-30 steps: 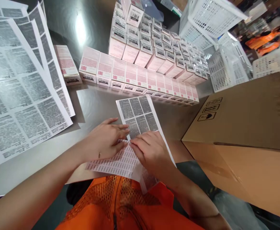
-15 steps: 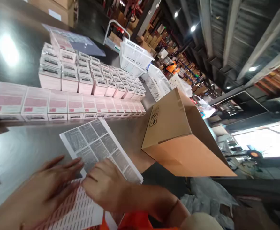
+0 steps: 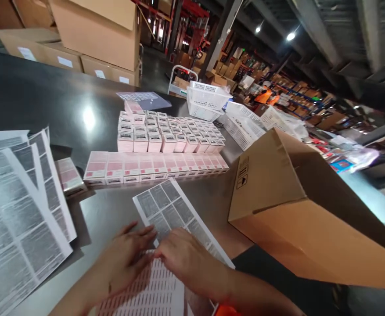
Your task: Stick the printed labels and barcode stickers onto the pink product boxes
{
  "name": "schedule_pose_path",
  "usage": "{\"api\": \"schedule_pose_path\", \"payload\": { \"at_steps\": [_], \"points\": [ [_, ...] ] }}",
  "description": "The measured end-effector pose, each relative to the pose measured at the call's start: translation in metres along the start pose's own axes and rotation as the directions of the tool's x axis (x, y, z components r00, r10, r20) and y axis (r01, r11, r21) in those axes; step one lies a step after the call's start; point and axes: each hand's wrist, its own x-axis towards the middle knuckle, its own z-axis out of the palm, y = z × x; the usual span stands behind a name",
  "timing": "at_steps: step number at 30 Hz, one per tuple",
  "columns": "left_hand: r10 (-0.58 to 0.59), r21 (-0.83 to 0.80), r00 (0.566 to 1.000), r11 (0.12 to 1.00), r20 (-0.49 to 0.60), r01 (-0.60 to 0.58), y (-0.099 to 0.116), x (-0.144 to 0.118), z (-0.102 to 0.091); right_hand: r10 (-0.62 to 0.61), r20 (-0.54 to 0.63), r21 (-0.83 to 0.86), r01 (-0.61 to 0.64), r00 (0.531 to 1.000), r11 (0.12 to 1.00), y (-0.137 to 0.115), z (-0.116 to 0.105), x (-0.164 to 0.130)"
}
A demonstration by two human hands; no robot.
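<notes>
A white sheet of printed labels (image 3: pixel 166 204) lies on the dark table near its front edge. My right hand (image 3: pixel 187 259) rests on the sheet's lower part, fingers pressed down on it. My left hand (image 3: pixel 126 254) sits beside it on the left, fingertips touching a second, finely printed sheet (image 3: pixel 152 294) that lies under both hands. The fingertips of the two hands meet over the labels. Whether a single label is pinched is hidden by the fingers.
A row of pink boxes (image 3: pixel 152 166) lies flat behind the sheet, with a block of stacked pink boxes (image 3: pixel 166 131) further back. Larger label sheets (image 3: pixel 11 219) cover the left. A brown carton (image 3: pixel 287 206) stands at the right. White baskets (image 3: pixel 208 101) sit at the back.
The view has swung up and then back toward the left, so the warehouse background shows. Both hands stay on the label sheet at about the same spot.
</notes>
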Motion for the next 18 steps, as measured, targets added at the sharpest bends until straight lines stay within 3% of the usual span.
{"api": "schedule_pose_path", "payload": {
  "at_steps": [2, 3, 5, 7, 8, 12, 18],
  "points": [
    [-0.027, -0.013, 1.0, 1.0, 0.009, 0.027, 0.005, 0.0, -0.004, 0.145, -0.032, 0.272, -0.131, 0.989, 0.953, 0.007, -0.013, 0.002],
    [-0.037, -0.021, 0.999, 0.999, 0.013, 0.037, 0.007, -0.001, -0.006, 0.258, -0.055, 0.414, -0.213, 0.964, 0.885, 0.014, -0.02, 0.004],
    [-0.044, -0.037, 0.999, 0.998, 0.03, 0.046, 0.008, -0.001, -0.009, 0.494, -0.129, 0.634, -0.312, 0.86, 0.708, 0.038, -0.031, 0.01],
    [-0.042, -0.05, 0.998, 0.998, 0.053, 0.045, 0.008, -0.001, -0.01, 0.659, -0.188, 0.792, -0.284, 0.728, 0.54, 0.068, -0.035, 0.018],
    [-0.042, -0.054, 0.997, 0.997, 0.062, 0.045, 0.008, -0.001, -0.011, 0.686, -0.139, 0.824, -0.3, 0.714, 0.48, 0.083, -0.034, 0.023],
    [-0.05, -0.061, 0.996, 0.997, 0.068, 0.054, 0.007, 0.0, -0.011, 0.684, -0.029, 0.831, -0.363, 0.728, 0.421, 0.12, -0.021, 0.043],
    [-0.05, -0.065, 0.996, 0.996, 0.068, 0.054, 0.006, 0.0, -0.012, 0.614, 0.061, 0.778, -0.423, 0.787, 0.465, 0.125, -0.004, 0.061]
  ]
}}
